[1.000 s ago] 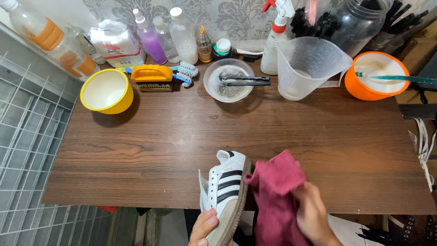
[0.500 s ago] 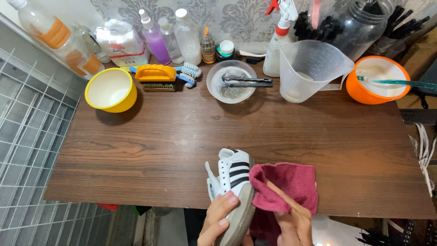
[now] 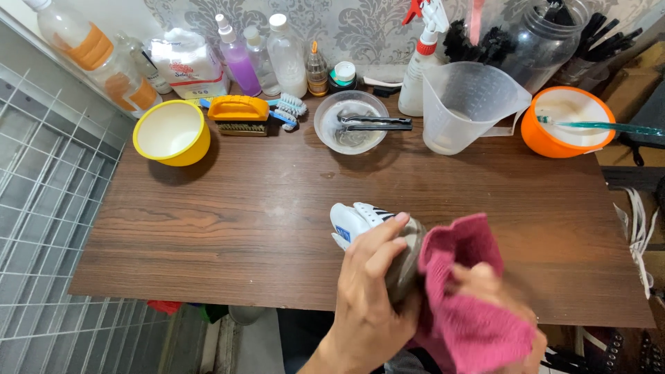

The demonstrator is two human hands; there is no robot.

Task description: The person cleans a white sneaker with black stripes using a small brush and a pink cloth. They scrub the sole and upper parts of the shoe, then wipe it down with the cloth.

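Observation:
A white sneaker with black stripes (image 3: pixel 357 220) is held over the near edge of the brown wooden table (image 3: pixel 249 228), its grey sole turned up toward me. My left hand (image 3: pixel 367 298) grips it from the near side, fingers wrapped over the sole. My right hand (image 3: pixel 495 298) is blurred and mostly covered by a dark pink cloth (image 3: pixel 464 291) that it presses against the shoe's sole and right side.
Along the back stand a yellow bowl (image 3: pixel 171 131), an orange brush (image 3: pixel 239 114), a clear bowl with a black tool (image 3: pixel 351 122), a measuring jug (image 3: pixel 465 104), an orange bowl (image 3: pixel 568 121), a spray bottle (image 3: pixel 422 62) and several bottles. A wire grid (image 3: pixel 48 228) lies left.
The shoe has been rolled from stripes-up to sole-up. My left hand shifted over the sole and the cloth in my right hand moved onto it.

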